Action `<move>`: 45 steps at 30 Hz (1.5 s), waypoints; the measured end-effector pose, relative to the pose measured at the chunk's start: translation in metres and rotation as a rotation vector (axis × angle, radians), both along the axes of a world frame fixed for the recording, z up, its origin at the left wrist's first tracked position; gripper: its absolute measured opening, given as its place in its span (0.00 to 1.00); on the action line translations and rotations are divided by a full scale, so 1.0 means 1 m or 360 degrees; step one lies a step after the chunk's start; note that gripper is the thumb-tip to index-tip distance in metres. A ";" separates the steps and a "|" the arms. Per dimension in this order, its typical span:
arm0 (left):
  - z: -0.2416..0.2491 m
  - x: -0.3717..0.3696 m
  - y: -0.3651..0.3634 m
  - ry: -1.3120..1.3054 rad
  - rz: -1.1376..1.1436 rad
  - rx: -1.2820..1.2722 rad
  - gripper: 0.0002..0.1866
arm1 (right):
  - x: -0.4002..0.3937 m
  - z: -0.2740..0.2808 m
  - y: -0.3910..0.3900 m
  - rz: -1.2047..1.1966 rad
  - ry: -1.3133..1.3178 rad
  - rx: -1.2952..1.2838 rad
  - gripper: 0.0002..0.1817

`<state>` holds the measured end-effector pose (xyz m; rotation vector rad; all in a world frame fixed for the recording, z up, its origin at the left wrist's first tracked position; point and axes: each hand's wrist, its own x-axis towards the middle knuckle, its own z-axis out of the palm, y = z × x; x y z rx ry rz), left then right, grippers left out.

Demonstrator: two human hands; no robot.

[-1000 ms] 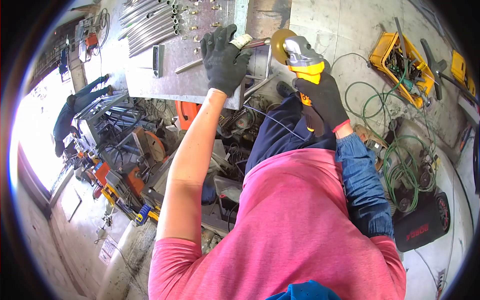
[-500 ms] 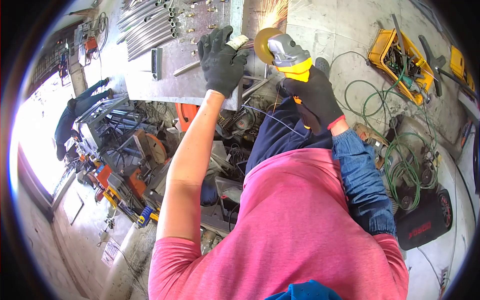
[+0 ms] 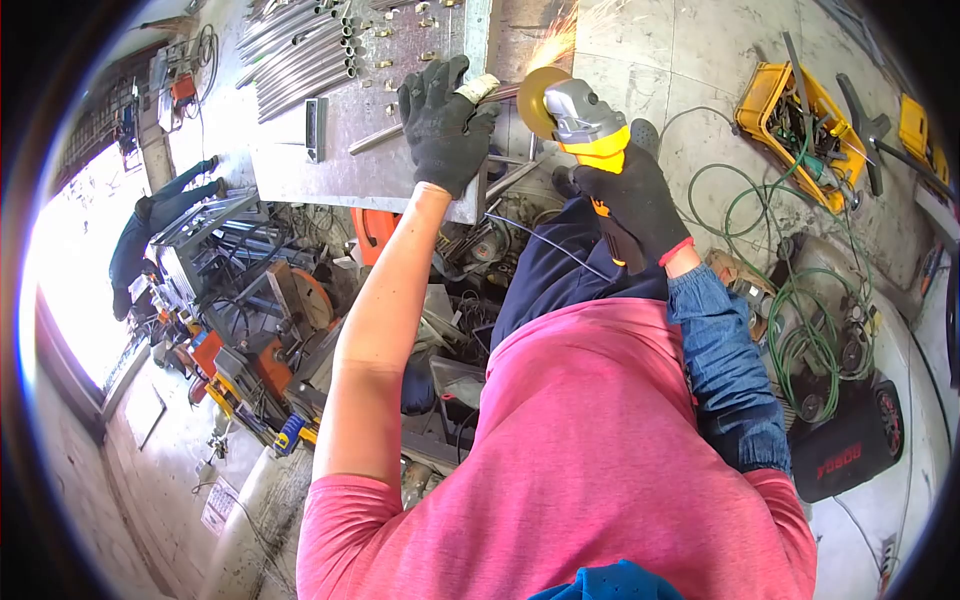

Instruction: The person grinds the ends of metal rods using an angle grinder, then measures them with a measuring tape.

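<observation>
My left hand (image 3: 445, 135), in a dark glove, presses over a thin metal tube (image 3: 375, 139) on the metal table (image 3: 285, 170), its fingers partly spread. A pale wrapped piece (image 3: 479, 88) shows beside its fingers; the contact under the palm is hidden. My right hand (image 3: 640, 195), also gloved, is closed round an angle grinder (image 3: 590, 118) with a yellow collar. The grinder's disc (image 3: 541, 102) is near the tube's right end, and orange sparks (image 3: 556, 42) fly away from it.
Metal tubes (image 3: 300, 60) lie on the table's far left. A yellow crate (image 3: 765, 90) of tools and a green hose (image 3: 800, 350) are at right. Metal frames and machines crowd the lower left. Another person's legs (image 3: 180, 190) show at far left.
My right hand and the grinder have shifted slightly right and toward me. The spray of sparks looks smaller. My left hand has hardly moved.
</observation>
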<state>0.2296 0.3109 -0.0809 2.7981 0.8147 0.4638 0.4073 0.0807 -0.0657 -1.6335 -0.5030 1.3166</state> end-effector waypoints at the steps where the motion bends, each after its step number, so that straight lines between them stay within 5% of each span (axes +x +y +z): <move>1: 0.003 0.001 -0.001 0.0023 0.0006 0.0033 0.20 | 0.002 -0.001 -0.003 0.0002 -0.0001 0.0001 0.21; 45: 0.000 -0.002 0.000 -0.0023 0.0006 -0.0044 0.23 | 0.010 -0.015 -0.008 -0.0034 -0.0075 -0.0016 0.22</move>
